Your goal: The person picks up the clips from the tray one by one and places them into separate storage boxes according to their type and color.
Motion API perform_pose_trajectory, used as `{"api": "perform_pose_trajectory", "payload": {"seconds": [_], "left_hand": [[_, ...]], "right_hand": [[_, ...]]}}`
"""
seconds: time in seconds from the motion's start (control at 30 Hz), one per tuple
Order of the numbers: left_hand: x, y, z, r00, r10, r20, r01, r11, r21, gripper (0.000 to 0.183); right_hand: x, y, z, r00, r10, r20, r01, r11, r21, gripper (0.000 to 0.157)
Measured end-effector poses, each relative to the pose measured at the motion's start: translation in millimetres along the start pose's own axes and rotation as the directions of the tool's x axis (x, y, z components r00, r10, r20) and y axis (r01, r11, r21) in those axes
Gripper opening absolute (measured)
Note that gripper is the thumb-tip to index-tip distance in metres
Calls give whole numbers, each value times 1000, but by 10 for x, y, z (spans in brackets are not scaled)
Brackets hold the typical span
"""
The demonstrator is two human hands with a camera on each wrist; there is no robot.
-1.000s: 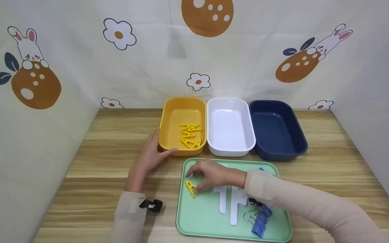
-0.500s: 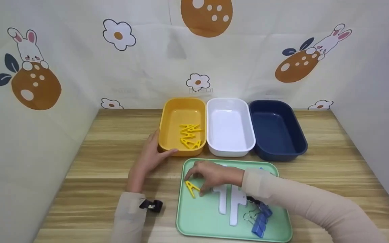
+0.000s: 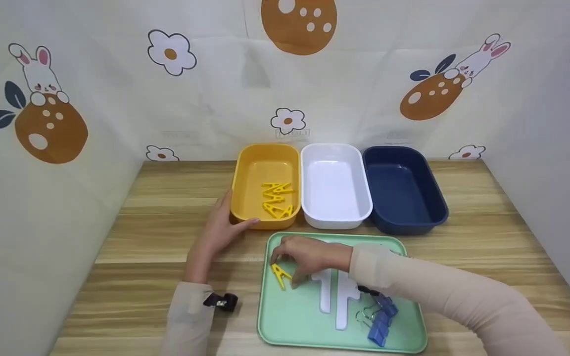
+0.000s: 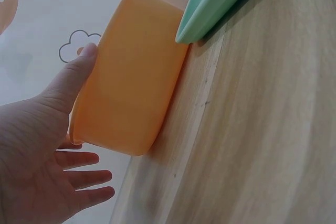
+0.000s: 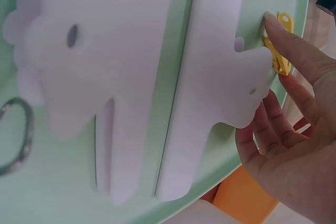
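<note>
My left hand (image 3: 220,230) rests at the near left corner of the yellow bin (image 3: 255,165). Its thumb lies on the front rim; in the left wrist view the fingers are straight and spread beside the bin. Several yellow clothespins (image 3: 274,199) lie in that bin. Over the green tray (image 3: 287,321), my right hand (image 3: 307,257) pinches another yellow clothespin (image 3: 280,276) between index finger and thumb, low over the tray's left part. White flat pieces with animal-like outlines (image 3: 342,309) and blue binder clips (image 3: 380,329) lie on the tray, partly hidden under the right forearm.
A white bin (image 3: 334,198) and a navy bin (image 3: 403,198) stand beside the yellow bin in a row. Behind them rises a printed cloth backdrop (image 3: 215,99), which also walls both sides. Everything stands on a wood-grain table (image 3: 131,277).
The right index finger has closed in to the clothespin's upper end, and its thumb has shifted slightly right, at one leg. The left hand has stayed on the bin.
</note>
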State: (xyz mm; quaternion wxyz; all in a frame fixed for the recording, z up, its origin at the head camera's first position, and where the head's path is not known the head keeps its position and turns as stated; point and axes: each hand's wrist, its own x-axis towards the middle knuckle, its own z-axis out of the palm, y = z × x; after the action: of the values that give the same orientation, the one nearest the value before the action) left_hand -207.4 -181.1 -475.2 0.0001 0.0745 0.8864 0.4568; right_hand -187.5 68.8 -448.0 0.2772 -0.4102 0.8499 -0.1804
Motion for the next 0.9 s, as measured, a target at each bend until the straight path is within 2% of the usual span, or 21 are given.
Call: {"api": "perform_pose_trajectory", "payload": {"seconds": [0.2,0.3,0.43,0.57,0.67,0.7,0.77,0.8,0.83,0.9], "left_hand": [[-4,-2,1,1000,4,-1,-4,1000,9,100],[-3,-2,1,1000,10,-1,-10,1000,13,100],[0,-1,2,1000,5,-4,-5,1000,13,100],[-1,5,0,1000,-7,-2,7,1000,14,100],[-2,5,-1,1000,-12,1,12,1000,15,100],[-1,3,-1,1000,-7,1,7,1000,12,100],[-2,2,-2,1000,3,1,-3,1000,3,100],[-1,-3,-1,1000,11,3,-11,1000,-1,100],[0,-7,0,1000,20,4,-20,1000,-4,100],[0,-9,2,1000,28,5,-28,1000,-15,101]], "right_hand": [[14,-16,-4,1000,13,-8,-13,1000,-6,51],[98,121,73,999,-15,-30,15,1000,-23,46],[279,450,249,995,-66,-72,64,998,-25,37],[388,660,345,989,-102,-102,101,995,-18,30],[297,477,224,993,-72,-92,72,997,-3,28],[253,421,180,991,-85,-101,84,996,-13,27],[130,213,55,994,-57,-96,55,998,-19,27],[156,261,65,993,-60,-99,59,998,-15,27],[115,221,48,992,-65,-109,61,997,-40,28],[192,377,110,988,-82,-129,77,996,-42,30]]}}
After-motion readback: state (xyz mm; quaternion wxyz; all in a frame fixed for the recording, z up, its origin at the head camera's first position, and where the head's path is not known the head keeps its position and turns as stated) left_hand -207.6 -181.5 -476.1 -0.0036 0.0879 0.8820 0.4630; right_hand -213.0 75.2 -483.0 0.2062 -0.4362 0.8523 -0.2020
